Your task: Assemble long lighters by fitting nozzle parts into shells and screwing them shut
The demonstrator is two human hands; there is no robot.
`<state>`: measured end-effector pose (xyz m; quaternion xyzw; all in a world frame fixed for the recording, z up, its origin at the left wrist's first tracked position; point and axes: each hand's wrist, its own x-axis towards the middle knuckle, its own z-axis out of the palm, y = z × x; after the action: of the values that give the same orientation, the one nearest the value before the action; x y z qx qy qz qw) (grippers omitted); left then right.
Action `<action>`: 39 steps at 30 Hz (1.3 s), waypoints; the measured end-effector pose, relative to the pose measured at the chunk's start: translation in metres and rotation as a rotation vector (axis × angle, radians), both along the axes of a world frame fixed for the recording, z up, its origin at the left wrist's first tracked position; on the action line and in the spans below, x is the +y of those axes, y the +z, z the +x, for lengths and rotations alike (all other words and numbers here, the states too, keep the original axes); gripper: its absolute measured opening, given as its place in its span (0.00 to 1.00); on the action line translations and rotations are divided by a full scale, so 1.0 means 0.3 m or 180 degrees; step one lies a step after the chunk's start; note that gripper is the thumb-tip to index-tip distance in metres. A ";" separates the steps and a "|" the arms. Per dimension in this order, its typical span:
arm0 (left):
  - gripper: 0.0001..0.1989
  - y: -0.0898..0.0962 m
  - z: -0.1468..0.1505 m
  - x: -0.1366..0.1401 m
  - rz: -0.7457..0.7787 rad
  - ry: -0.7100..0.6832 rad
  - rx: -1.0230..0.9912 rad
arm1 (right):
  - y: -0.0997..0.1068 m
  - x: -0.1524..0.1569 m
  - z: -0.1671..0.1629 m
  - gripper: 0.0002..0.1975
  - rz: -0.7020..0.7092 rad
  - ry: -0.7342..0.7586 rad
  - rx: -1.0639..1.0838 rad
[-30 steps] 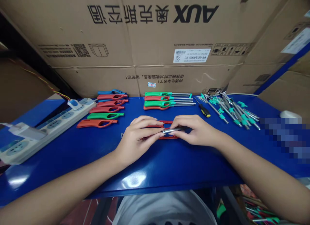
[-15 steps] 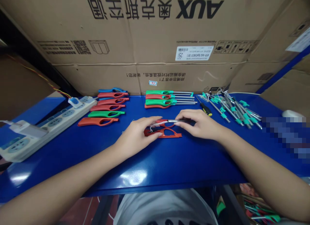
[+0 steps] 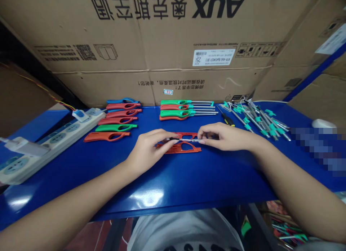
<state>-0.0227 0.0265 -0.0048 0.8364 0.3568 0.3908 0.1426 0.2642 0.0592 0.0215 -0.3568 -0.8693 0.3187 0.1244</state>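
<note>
At our left fingers (image 3: 159, 135): we pinch the dark end (image 3: 173, 138); wires (image 3: 186, 139) probably fragile.
At our right fingers (image 3: 212, 143): we pinch metal tube (image 3: 195, 140), likely light, stiff, safest hold.

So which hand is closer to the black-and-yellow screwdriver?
The right hand: the black-and-yellow screwdriver lies just beyond it. The left hand is farther away, off to the screwdriver's left, by the left ends of the orange handle shells.

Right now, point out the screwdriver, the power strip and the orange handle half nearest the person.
Screwdriver (image 3: 227, 119): head view, on its handle.
Power strip (image 3: 65, 132): head view, on its top face.
Orange handle half (image 3: 177, 148): head view, on its body, just left of its oval opening.
</note>
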 end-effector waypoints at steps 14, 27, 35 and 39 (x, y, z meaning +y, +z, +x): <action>0.08 -0.005 -0.002 0.014 -0.0341 -0.0158 0.0285 | 0.026 0.004 0.033 0.14 -0.0344 0.0273 -0.0280; 0.08 0.005 0.002 -0.004 0.0425 -0.0277 0.0087 | -0.006 0.006 0.005 0.19 -0.0262 0.0676 0.0070; 0.07 0.004 0.006 -0.011 0.0582 -0.0163 0.0017 | 0.003 0.010 0.014 0.16 -0.0202 0.0620 0.0064; 0.07 0.005 0.005 -0.014 0.0553 -0.0140 0.0020 | 0.000 0.011 0.017 0.16 -0.0258 0.0559 0.0073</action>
<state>-0.0211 0.0223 -0.0034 0.8545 0.3036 0.4144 0.0769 0.2693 0.0626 0.0217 -0.2804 -0.8821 0.3673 0.0914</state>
